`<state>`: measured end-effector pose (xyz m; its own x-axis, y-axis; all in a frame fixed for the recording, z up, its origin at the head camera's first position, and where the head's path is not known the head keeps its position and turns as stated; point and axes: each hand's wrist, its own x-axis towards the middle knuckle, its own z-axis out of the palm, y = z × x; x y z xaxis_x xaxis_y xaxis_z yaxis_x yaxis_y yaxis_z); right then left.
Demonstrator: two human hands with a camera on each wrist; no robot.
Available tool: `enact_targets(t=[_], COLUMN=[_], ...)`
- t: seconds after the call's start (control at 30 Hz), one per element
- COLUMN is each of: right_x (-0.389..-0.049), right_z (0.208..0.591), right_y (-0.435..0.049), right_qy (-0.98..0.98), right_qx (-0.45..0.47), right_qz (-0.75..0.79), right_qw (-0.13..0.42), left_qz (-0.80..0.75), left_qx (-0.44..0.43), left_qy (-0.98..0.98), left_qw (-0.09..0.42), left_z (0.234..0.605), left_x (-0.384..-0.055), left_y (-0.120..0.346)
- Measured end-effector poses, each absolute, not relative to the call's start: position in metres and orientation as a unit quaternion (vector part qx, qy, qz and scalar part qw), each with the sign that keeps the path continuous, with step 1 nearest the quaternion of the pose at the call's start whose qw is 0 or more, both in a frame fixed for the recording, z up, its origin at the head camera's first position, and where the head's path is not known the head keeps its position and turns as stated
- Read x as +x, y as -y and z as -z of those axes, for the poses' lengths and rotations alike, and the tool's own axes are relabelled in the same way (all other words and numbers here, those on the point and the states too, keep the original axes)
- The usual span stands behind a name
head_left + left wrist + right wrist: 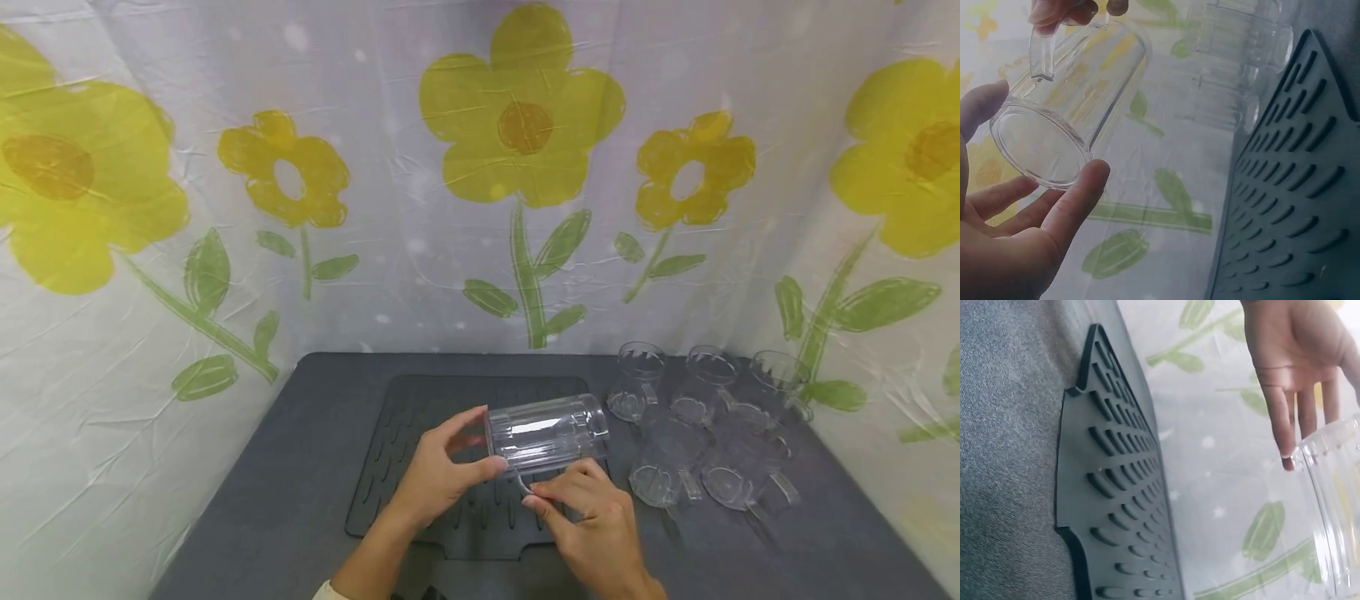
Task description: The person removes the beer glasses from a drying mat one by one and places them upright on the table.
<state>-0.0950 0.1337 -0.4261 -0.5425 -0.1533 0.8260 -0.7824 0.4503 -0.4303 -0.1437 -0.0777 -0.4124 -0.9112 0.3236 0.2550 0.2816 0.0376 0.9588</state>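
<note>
A clear plastic mug [551,437] lies sideways in the air over the ribbed mat [401,500], its base to the left and mouth to the right. My left hand [438,477] holds it by the base, thumb and fingers spread around the rim of the bottom. In the left wrist view, the round base [1041,147] faces my left palm. With thumb and forefinger, my right hand [592,521] pinches the handle [523,483] on the near side. The right wrist view catches the left fingers [1282,428] at the mug's base, while the right hand is out of that view.
Several more clear mugs stand in two rows at the right of the dark table [255,508], among them a back-row mug [637,383] and a front-row mug [656,475]. A curtain [390,275] printed with yellow flowers closes off the back and sides.
</note>
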Motion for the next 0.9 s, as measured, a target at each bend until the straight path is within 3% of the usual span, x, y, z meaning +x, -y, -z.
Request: enact_targets(t=[0.2,0.33,0.43,0.5,0.6,0.67,0.8,0.9], right_x=[-0.092,-0.089,-0.085,-0.084,-0.082,-0.081,-0.079,-0.078], right_z=[0.427,0.422,0.418,0.416,0.417,0.420,0.427,0.428], right_y=[-0.133,-0.137,-0.142,-0.145,-0.147,-0.145,-0.137,-0.133], right_qy=[0.781,0.756,0.734,0.727,0.725,0.707,0.631,0.568], right_qx=[0.300,0.285,0.200,0.109,-0.019,-0.056,-0.026,0.010], right_qz=[-0.427,-0.470,-0.531,-0.578,-0.632,-0.677,-0.773,-0.823], right_qw=[0.342,0.355,0.373,0.355,0.271,0.194,0.068,0.027], left_qz=[-0.661,-0.667,-0.671,-0.673,-0.675,-0.678,-0.689,-0.707], left_qx=[0.186,0.174,0.163,0.156,0.150,0.146,0.146,0.147], left_qy=[-0.727,-0.725,-0.723,-0.723,-0.722,-0.720,-0.709,-0.691], left_qw=[0.001,-0.006,-0.009,-0.012,-0.016,-0.018,-0.024,-0.021], left_z=[0.412,0.411,0.412,0.413,0.414,0.415,0.417,0.419], left_x=[-0.142,-0.141,-0.140,-0.140,-0.139,-0.138,-0.136,-0.135], left_y=[0.077,0.078,0.079,0.080,0.081,0.081,0.078,0.076])
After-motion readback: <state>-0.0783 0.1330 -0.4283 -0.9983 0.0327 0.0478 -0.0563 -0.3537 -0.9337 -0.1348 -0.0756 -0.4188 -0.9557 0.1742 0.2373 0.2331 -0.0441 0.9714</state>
